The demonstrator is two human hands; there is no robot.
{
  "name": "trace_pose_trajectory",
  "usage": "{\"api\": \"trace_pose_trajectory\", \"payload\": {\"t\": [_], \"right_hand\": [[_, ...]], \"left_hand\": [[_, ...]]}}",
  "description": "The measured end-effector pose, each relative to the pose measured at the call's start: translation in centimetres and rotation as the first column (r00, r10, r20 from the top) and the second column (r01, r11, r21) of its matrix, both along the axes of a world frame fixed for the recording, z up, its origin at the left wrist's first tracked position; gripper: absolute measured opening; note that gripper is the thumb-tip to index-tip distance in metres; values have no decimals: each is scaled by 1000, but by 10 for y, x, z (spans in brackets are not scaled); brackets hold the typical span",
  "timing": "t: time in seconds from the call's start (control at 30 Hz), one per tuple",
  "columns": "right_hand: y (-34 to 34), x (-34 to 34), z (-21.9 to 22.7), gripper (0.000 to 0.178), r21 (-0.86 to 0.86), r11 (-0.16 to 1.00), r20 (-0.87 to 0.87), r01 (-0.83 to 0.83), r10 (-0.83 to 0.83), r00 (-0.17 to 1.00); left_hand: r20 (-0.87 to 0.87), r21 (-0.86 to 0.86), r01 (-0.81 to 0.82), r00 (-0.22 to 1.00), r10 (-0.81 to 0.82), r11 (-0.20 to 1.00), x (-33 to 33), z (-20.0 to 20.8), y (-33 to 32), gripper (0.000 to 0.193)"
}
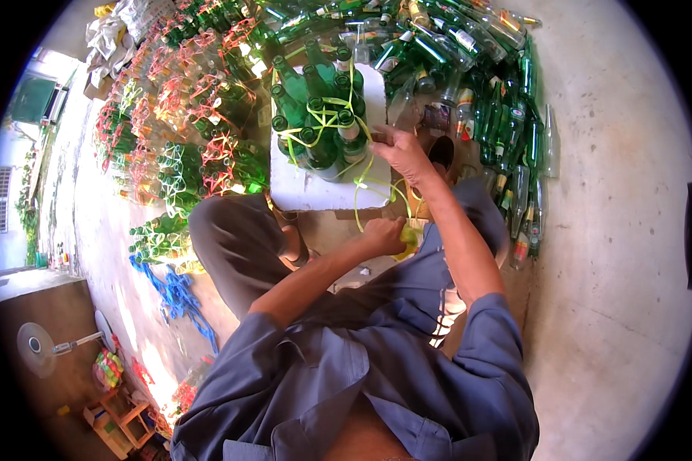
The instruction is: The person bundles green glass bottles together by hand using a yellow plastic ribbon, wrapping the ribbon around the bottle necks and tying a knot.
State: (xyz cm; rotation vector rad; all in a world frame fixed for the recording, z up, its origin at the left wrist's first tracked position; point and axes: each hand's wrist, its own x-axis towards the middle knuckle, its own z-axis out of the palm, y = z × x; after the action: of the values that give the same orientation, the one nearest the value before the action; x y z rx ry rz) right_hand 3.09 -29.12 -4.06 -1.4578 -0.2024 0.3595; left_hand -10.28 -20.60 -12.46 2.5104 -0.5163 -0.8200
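Note:
Several green glass bottles [315, 107] stand upright in a tight cluster on a low white board [284, 188] in front of me. Yellow-green plastic strap [327, 119] runs around and between their necks. At the cluster's right side, my right hand [401, 156] is closed, with thumb and fingers pinched on a length of the strap. Closer to my body, my left hand [383, 237] makes a fist over my lap, beside a yellow-green strap coil [410, 240]. Loose strap [359, 196] loops between the two hands. The exact grip of the left fingers is partly hidden.
Bottles bundled with red and green strap [200, 92] crowd the floor at left. Loose bottles [507, 123] lie heaped at the back and right. Blue strap [178, 296] lies by my left knee. A fan [37, 349] and a wooden stool [119, 419] are at lower left.

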Motion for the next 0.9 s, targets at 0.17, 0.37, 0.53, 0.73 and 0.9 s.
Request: {"api": "trace_pose_trajectory", "payload": {"t": [0.17,0.37,0.53,0.73,0.9], "right_hand": [[5,1,-4,20,-18,997,-172,-74,70,983],[3,4,22,15,251,955,-384,161,-55,922],[6,14,21,14,164,947,-454,276,-176,873],[14,18,4,14,-59,938,-364,341,-338,868],[23,22,3,24,-122,919,-242,376,-395,886]], "left_hand": [[-118,134,303,950,-288,944,-5,-47,-2,38],[-202,186,648,761,-616,739,5,-44,-17,34],[3,197,500,860,-511,843,-4,-77,-15,25],[312,311,701,563,-765,642,-13,-40,-2,24],[208,291,689,631,-747,664,-3,39,20,22]]}}
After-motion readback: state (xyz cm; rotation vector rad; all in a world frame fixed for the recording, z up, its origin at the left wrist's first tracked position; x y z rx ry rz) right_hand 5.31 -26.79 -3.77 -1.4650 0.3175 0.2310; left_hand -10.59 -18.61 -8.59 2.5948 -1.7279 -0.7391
